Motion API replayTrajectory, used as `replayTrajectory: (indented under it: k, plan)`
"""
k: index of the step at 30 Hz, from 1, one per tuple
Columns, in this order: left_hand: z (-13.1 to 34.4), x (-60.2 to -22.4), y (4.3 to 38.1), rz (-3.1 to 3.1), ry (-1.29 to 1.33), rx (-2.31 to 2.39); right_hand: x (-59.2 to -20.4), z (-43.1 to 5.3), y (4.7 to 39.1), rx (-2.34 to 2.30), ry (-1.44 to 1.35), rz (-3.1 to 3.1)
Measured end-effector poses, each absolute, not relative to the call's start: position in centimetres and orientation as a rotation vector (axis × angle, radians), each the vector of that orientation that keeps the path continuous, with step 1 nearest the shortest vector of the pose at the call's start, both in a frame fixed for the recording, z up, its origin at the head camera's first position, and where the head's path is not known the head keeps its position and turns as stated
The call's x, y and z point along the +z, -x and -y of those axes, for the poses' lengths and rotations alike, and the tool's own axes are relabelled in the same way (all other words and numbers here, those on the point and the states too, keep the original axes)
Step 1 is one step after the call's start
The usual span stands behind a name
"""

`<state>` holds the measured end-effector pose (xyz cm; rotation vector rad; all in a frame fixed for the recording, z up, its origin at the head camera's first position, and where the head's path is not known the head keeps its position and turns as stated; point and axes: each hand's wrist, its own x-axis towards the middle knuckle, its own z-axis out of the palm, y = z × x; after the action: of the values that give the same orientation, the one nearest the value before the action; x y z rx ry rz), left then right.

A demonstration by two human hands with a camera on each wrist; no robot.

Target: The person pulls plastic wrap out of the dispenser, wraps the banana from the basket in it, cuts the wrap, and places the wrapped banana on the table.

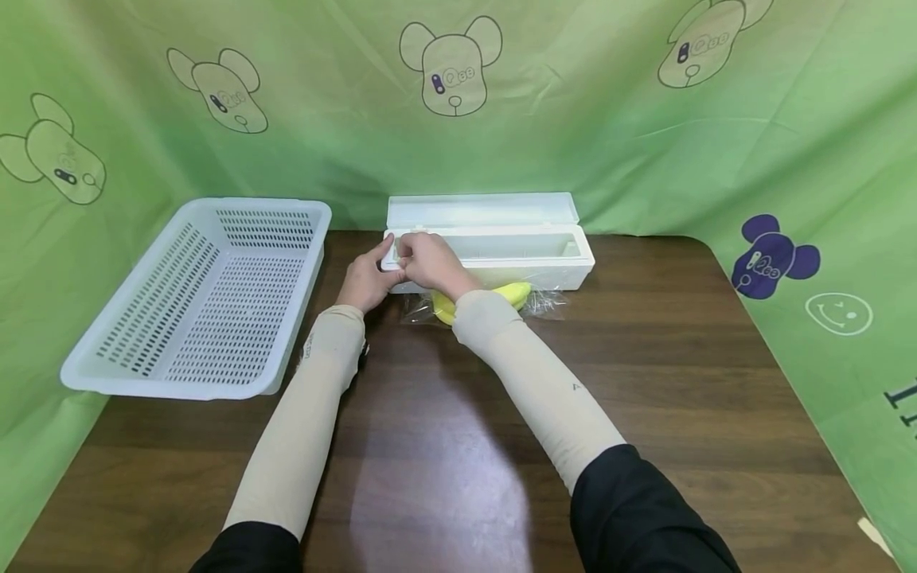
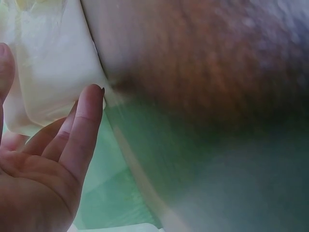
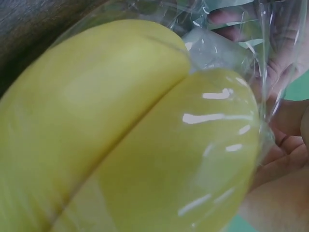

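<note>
A long white plastic-wrap dispenser box [image 1: 516, 274] lies at the back of the table with its lid [image 1: 480, 210] raised. My left hand [image 1: 367, 280] is at the box's left end; in the left wrist view its fingers [image 2: 84, 125] are fairly straight against the white box [image 2: 58, 58]. Over the front left corner, my right hand [image 1: 431, 263] bends its fingers down at the rim; what lies under the fingertips is hidden. Yellow bananas [image 1: 514, 294], covered in clear plastic wrap [image 1: 548, 304], rest before the box, partly under my right wrist. The right wrist view shows the wrapped bananas [image 3: 159, 135] close up.
A white slotted basket [image 1: 294, 318] stands on the left of the brown wooden table [image 1: 645, 382]. Green cloth [image 1: 559, 135] with printed bear heads hangs behind the table and along its sides.
</note>
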<state>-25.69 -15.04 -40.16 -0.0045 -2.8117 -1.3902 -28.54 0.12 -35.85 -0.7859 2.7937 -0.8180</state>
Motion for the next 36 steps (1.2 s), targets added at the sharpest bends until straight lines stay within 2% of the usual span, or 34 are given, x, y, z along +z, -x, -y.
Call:
replayTrajectory:
  k: [36]
  plan:
    - [14.6, -40.1, 25.5, 2.815, -0.025, -1.361, -35.6, -3.6, 28.3, -0.792, 0.752, -2.815]
